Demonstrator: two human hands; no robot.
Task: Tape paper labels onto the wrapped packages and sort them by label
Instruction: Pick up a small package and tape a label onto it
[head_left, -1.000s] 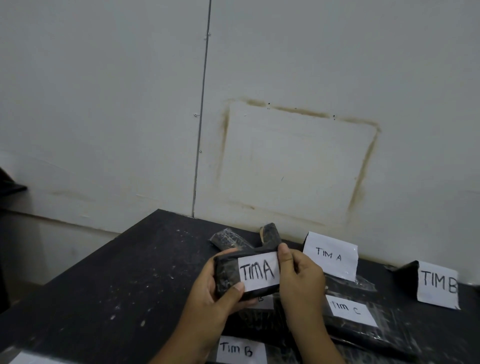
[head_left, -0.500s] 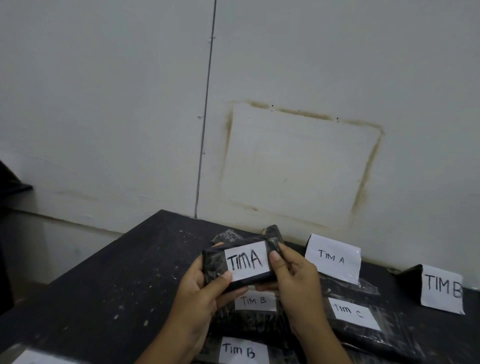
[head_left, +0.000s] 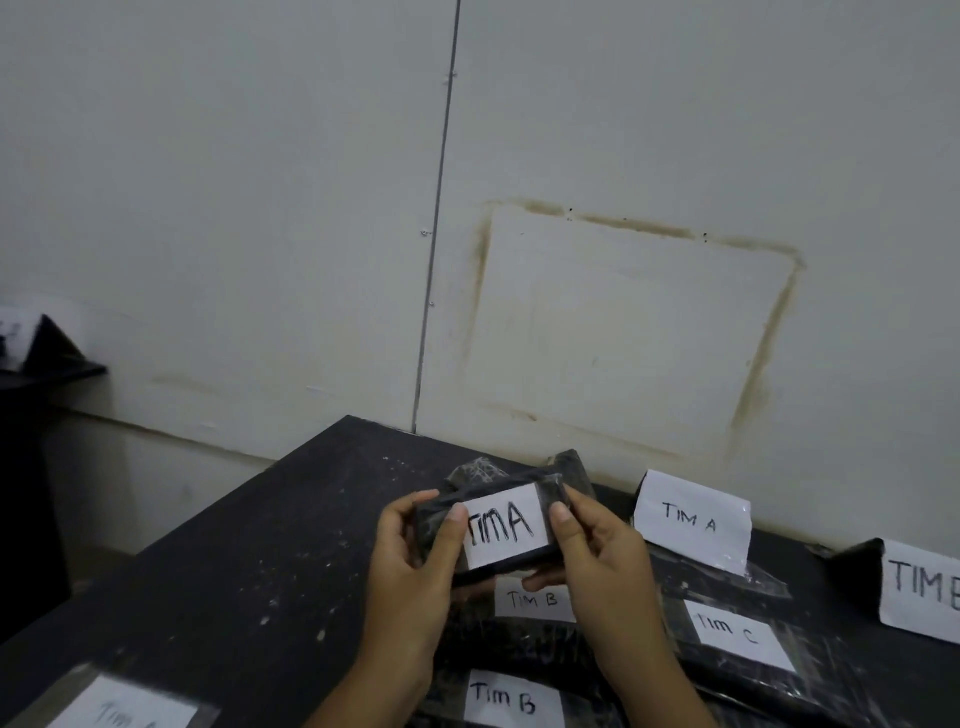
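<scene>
TIMA label (head_left: 506, 527) on held package (head_left: 428, 522)

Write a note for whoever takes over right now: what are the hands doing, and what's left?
Left hand and right hand: both grip one black package above the table, TIM A label facing up.
By the wall: standing TIM A sign and TIM B sign. Below the hands: Tim B packages and a Tim C package.
Done: this label looks stuck on.
Left: probably set it by the TIM A sign, then sort the others.
</scene>
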